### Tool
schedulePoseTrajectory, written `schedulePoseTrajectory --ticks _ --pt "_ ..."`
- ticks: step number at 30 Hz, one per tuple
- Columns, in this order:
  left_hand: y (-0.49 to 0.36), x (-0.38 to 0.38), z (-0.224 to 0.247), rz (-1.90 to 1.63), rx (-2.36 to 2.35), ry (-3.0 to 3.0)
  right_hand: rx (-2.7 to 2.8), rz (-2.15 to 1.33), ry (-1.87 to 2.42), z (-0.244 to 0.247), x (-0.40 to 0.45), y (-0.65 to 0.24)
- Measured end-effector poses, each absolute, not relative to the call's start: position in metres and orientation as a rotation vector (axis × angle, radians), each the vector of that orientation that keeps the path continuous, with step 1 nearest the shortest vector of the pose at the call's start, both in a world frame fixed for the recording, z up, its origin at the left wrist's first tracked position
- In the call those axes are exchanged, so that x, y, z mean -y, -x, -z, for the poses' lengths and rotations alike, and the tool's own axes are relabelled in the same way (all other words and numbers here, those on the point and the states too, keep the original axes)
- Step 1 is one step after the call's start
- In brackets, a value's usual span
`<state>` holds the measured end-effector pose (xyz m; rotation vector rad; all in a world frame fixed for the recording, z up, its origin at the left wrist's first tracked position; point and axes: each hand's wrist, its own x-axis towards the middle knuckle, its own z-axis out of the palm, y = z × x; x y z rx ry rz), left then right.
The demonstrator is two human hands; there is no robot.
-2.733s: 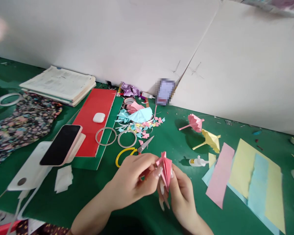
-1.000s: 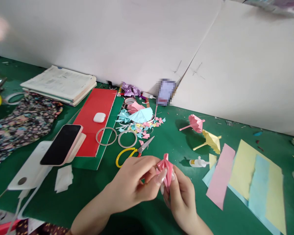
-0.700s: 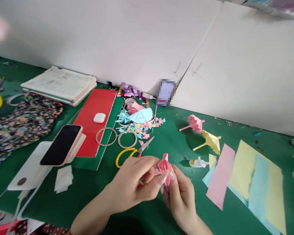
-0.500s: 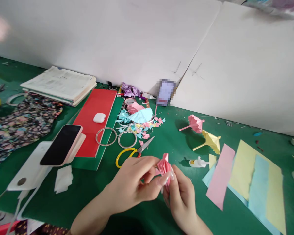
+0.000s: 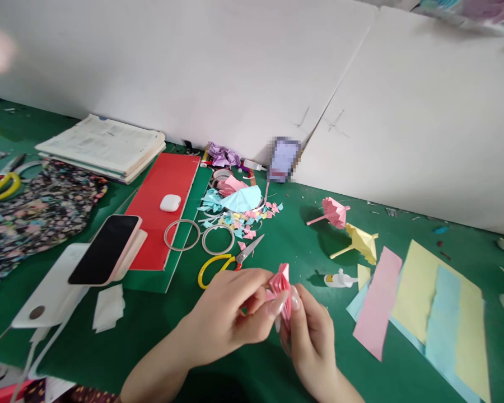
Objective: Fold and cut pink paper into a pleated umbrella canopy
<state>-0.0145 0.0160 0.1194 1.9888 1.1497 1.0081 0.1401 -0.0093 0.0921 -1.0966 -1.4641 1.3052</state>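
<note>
Low in the middle of the view, a folded pink paper piece with narrow pleats stands upright between both hands. My left hand pinches its left side between thumb and fingers. From the right, my right hand closes its thumb and fingers on the lower part. Fingers hide much of the lower pleats. Just behind my left hand lie open scissors with yellow handles. A small white glue bottle lies on its side to the right of the hands.
Pink and yellow paper umbrellas lie behind the bottle. Coloured paper sheets spread at right. Paper scraps, tape rings, a red board, a black-screened phone and books lie behind and left.
My left thumb has shifted slightly on the pink paper; both hands keep their hold. At the far left, the other scissors have come further into view, and the hand at them is gone.
</note>
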Motion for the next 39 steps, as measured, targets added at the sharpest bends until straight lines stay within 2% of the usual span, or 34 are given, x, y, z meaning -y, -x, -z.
schedulePoseTrajectory --ticks 7,15,27,32,39 --pt "0.014 -0.016 -0.117 -1.041 -1.139 -2.027 1.544 -1.164 1.149 -0.095 0.007 -0.139" --pt "0.014 -0.021 -0.119 -0.896 -1.177 -1.781 1.872 -0.608 1.161 -0.094 -0.002 -0.137" --pt "0.025 -0.017 -0.124 -0.811 -0.958 -1.79 1.76 -0.958 0.956 -0.102 -0.002 -0.138" --pt "0.023 -0.017 -0.121 -0.815 -0.942 -1.837 1.755 -0.882 0.857 -0.101 -0.003 -0.141" --pt "0.017 -0.019 -0.117 -0.786 -0.953 -2.229 1.761 -0.794 1.048 -0.1 0.001 -0.144"
